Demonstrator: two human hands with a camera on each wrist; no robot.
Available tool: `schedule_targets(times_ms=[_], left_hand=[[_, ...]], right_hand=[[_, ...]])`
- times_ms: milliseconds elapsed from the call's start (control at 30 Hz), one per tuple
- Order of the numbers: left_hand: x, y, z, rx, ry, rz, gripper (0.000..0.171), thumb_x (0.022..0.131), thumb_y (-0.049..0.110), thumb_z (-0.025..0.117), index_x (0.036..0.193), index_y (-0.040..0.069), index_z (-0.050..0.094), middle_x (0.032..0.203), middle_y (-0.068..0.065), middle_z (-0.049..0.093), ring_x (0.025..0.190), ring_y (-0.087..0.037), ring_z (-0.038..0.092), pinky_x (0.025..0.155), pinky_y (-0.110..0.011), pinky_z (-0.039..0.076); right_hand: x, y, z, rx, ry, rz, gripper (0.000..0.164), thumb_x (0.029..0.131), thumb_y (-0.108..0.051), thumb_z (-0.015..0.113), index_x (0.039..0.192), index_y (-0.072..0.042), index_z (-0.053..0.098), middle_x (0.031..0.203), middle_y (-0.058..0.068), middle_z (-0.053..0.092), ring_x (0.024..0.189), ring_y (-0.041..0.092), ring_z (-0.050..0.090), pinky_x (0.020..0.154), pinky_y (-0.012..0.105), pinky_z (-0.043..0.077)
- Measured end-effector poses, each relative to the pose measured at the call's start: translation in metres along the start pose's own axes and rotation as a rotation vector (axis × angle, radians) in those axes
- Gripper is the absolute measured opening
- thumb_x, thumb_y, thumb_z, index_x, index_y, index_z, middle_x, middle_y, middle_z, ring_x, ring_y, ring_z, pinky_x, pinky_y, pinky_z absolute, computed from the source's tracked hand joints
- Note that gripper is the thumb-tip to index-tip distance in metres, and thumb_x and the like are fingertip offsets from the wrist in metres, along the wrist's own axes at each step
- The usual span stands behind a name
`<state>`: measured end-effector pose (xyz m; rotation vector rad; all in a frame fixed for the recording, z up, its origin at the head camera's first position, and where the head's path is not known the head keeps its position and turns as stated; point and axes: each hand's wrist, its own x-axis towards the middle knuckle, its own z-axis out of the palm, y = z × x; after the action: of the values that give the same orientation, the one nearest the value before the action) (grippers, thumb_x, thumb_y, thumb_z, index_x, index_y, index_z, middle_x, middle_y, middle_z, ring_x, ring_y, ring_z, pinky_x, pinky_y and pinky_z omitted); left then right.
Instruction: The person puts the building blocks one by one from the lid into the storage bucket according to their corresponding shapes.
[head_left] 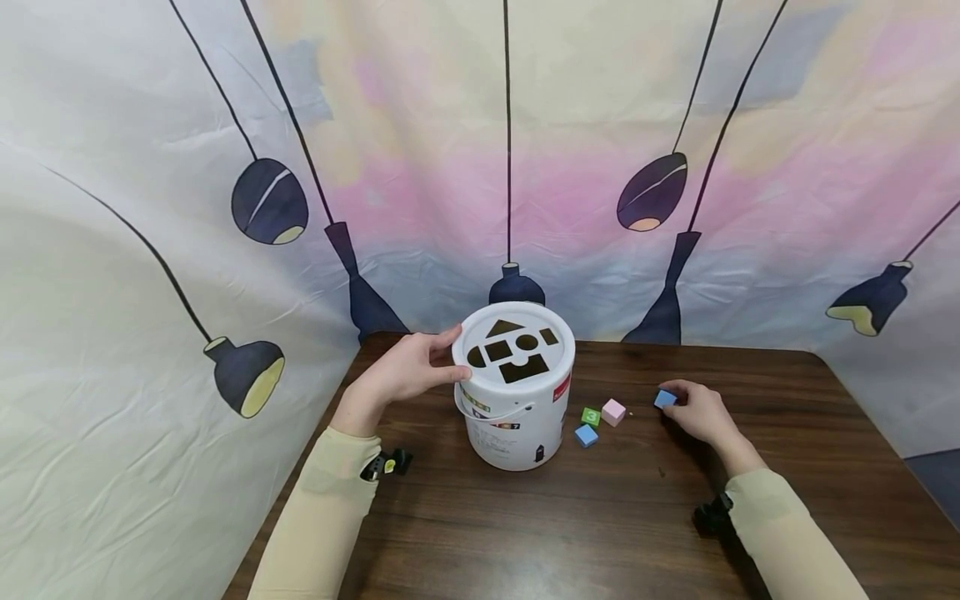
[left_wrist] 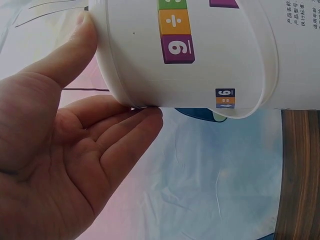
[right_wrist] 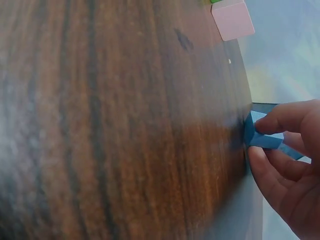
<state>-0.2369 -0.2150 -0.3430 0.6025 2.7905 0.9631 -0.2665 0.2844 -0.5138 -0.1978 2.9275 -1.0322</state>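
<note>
My left hand (head_left: 408, 365) holds the rim of a white bucket (head_left: 513, 437), thumb and fingertips spread along its left side. The lid (head_left: 551, 371) has several shaped holes. In the left wrist view, the left fingers (left_wrist: 125, 135) touch the bucket wall and the thumb lies at the lid edge. My right hand (head_left: 699, 412) pinches a small blue block (head_left: 664, 399) between thumb and fingers, at or just over the table. Between the bucket and that hand lie a pink cube (head_left: 612, 412), a green cube with a 3 (head_left: 591, 417) and another blue block (head_left: 587, 436).
The dark wooden table (head_left: 585, 533) runs under everything. A cloth backdrop (head_left: 435, 167) with printed lamps hangs right behind its far edge. The bucket's thin white handle (head_left: 491, 418) hangs down at its front.
</note>
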Motion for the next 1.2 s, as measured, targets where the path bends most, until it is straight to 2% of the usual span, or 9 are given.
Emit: schedule_targets(times_ms=[133,400,867,1200], left_hand=[[0.0,0.001,-0.001,0.0,0.003,-0.001,0.087,0.098,0.046,0.08,0.166,0.014,0.037,0.166,-0.009,0.042,0.153,-0.027,0.04,0.12,-0.05,0.04],[0.0,0.001,-0.001,-0.013,-0.003,0.007,0.087,0.098,0.044,0.08,0.166,0.012,0.036,0.166,-0.01,0.041,0.153,-0.027,0.04,0.121,-0.049,0.039],[0.001,0.001,-0.001,-0.023,-0.005,0.003,0.087,0.098,0.046,0.08,0.166,0.013,0.036,0.167,-0.009,0.04,0.154,-0.027,0.038,0.121,-0.049,0.039],[-0.001,0.002,-0.001,-0.033,-0.008,-0.007,0.087,0.097,0.043,0.081,0.166,0.014,0.036,0.166,-0.01,0.042,0.153,-0.027,0.04,0.119,-0.05,0.041]], right_hand=[[0.0,0.0,-0.002,0.014,-0.001,0.012,0.041,0.103,-0.013,0.069,0.14,0.003,0.066,0.13,0.032,0.064,0.116,0.05,0.061,0.087,0.059,0.054],[-0.006,-0.002,-0.005,0.036,0.055,-0.001,0.045,0.102,-0.019,0.075,0.137,0.007,0.066,0.12,0.028,0.07,0.109,0.044,0.067,0.083,0.052,0.058],[-0.01,0.001,-0.007,0.049,0.09,0.014,0.054,0.099,-0.034,0.081,0.132,0.007,0.068,0.118,0.023,0.073,0.107,0.04,0.07,0.084,0.051,0.06],[-0.012,-0.018,-0.017,0.074,0.14,-0.014,0.055,0.095,-0.045,0.083,0.124,0.0,0.072,0.112,0.017,0.076,0.099,0.032,0.072,0.076,0.039,0.059]])
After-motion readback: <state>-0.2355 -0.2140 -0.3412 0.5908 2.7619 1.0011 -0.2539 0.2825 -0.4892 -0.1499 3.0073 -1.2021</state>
